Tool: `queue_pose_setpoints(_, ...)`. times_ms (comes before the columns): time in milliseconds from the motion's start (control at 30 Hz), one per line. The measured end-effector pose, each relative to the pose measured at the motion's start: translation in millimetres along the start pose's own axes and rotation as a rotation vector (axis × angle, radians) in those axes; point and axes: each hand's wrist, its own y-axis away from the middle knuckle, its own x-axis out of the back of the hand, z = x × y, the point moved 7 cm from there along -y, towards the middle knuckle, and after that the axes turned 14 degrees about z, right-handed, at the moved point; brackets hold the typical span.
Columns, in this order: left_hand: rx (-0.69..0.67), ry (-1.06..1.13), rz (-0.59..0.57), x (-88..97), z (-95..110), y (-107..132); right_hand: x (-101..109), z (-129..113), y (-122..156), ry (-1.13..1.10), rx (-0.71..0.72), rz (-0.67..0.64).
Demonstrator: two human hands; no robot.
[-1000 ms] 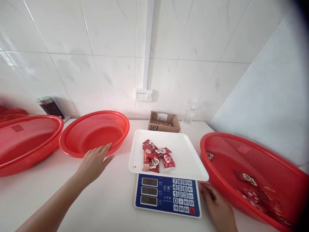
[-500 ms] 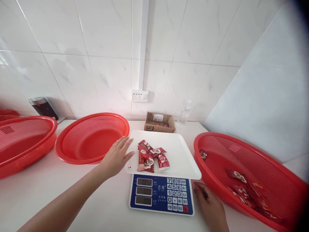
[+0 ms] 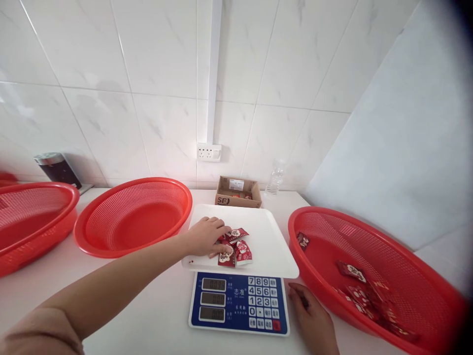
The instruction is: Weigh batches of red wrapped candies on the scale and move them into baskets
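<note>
My left hand (image 3: 207, 235) is on the small red snack packets (image 3: 244, 250), its fingers and thumb closed around part of the heap and covering some of it. The packets lie on the white pan (image 3: 268, 236) of a digital scale (image 3: 240, 303) with a blue keypad panel. To the right of the scale, my right hand (image 3: 312, 318) rests low by the table, its fingers curled. A dark patch shows between those fingers; I cannot tell whether it is an object or shadow.
A red basket (image 3: 332, 217) at the right holds several packets (image 3: 351, 271). Two more red baskets, one in the middle left (image 3: 148, 217) and one at the far left (image 3: 44, 231), stand beside the scale. Behind are a cardboard box (image 3: 238, 201), a clear bottle (image 3: 275, 178) and a dark canister (image 3: 59, 170).
My left hand has moved right from the pan's left edge onto the packets and closed on them. The top display reading has changed. My right hand stays beside the scale.
</note>
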Motion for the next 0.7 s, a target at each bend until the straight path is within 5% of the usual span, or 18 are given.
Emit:
queue_pose_setpoints(467, 0.253, -0.021, 0.081, 6.9, -19.6, -15.6, -1.6, -0.3, 2.0, 0.007, -0.031, -0.028)
queue_pose_setpoints(700, 0.439, 0.045, 0.191, 26.3, -31.8, -10.4, -5.2, 4.6, 0.5, 0.027, -0.068, -0.058)
